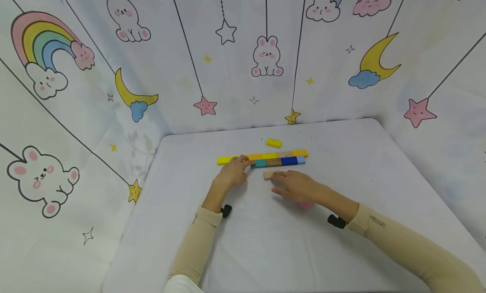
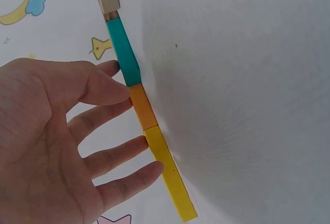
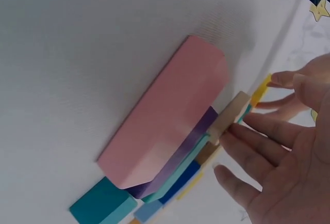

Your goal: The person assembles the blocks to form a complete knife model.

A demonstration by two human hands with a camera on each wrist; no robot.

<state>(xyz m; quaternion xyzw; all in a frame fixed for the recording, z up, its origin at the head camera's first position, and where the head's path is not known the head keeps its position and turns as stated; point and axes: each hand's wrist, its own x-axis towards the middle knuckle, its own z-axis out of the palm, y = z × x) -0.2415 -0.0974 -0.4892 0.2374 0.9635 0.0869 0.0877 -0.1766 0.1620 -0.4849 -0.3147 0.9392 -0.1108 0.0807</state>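
The left hand (image 2: 54,126) is at a teal block (image 2: 124,52), orange block (image 2: 143,108) and yellow block (image 2: 174,182) (fingers spread).

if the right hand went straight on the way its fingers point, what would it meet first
The beige rectangular block, already at the fingertips of the right hand; beyond it, possibly the left hand, though depth is unclear.

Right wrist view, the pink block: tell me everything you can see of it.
The pink block is long, with flat faces and angled corners; it looks smooth and matte, perhaps painted wood. It appears whole, with no marks visible. It lies, apparently on the white tabletop, running diagonally across this view. A purple block lies alongside and a teal block sits by its nearer end; whether either touches it, I cannot tell. The fingers of the right hand are clear of it.
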